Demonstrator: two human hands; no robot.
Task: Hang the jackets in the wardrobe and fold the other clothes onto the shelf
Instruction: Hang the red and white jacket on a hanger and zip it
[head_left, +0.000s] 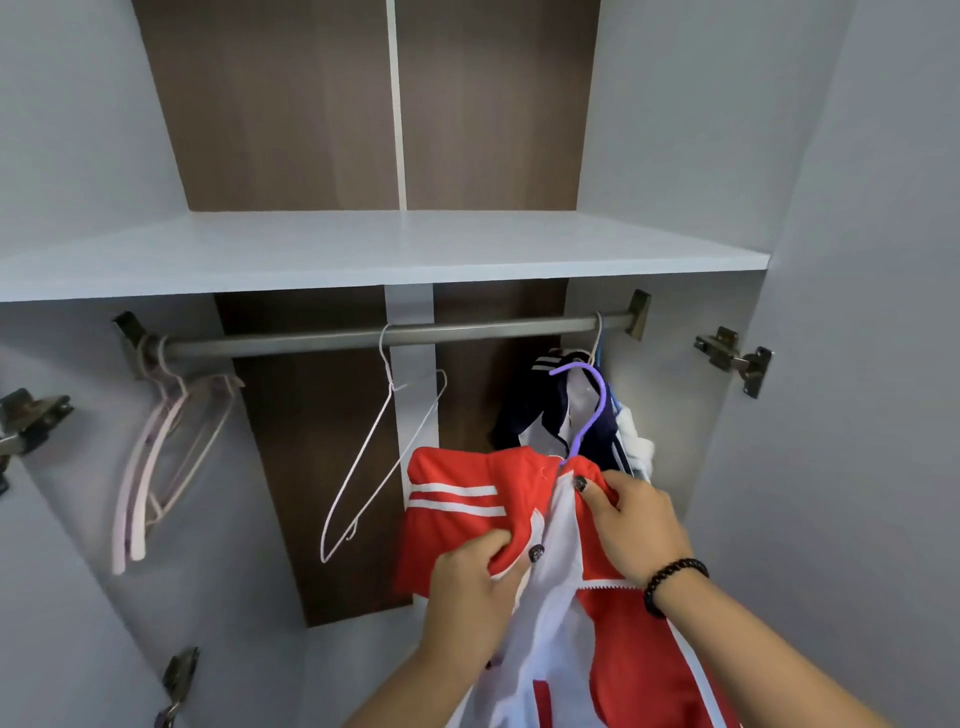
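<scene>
Item: red jacket (457, 499) on purple hanger (592, 410), at five o'clock below the rail (395, 335); our left hand (467, 587) and right hand (639, 525) pinched its collar; we judged squaring the shoulders first wise.

In front of me the pale shelf (384, 249) crosses the wardrobe. Under it runs the metal rail (374, 334): pink hangers (156, 441) hang at its left end, a white wire hanger (382, 457) in the middle, a dark jacket (545, 415) at the right.

Smooth red cloth jacket (457, 499), matt metal rail (395, 335), purple plastic hanger (592, 410), matt shelf (363, 249).
</scene>
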